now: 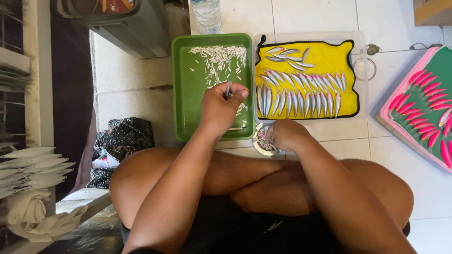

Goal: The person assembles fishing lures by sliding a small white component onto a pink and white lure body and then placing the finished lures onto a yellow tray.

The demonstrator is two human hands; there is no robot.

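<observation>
Silver lure (228,90), slim and small, pinched upright between thumb and fingertips of the left hand (221,110), above the green tray (181,84). Best kept gripped near its middle, firmly but lightly, so as not to slip or twist while being worked on. Directly below and beyond, a scatter of small white slivers (219,59) on the tray floor; worth holding low over the tray, so anything dropped lands inside. Right hand (285,134) curled down over a small round tin (261,141) of tiny metal bits just beside the tray's corner; fingers hidden under the knuckles, so pinching or spread cannot be told. One piece at a time from there seems wisest. Further right, a yellow cloth (306,56) with neat rows of finished silver lures (299,96), a good pattern to match. Pink lures (421,113) on a green board, well apart at the edge.
</observation>
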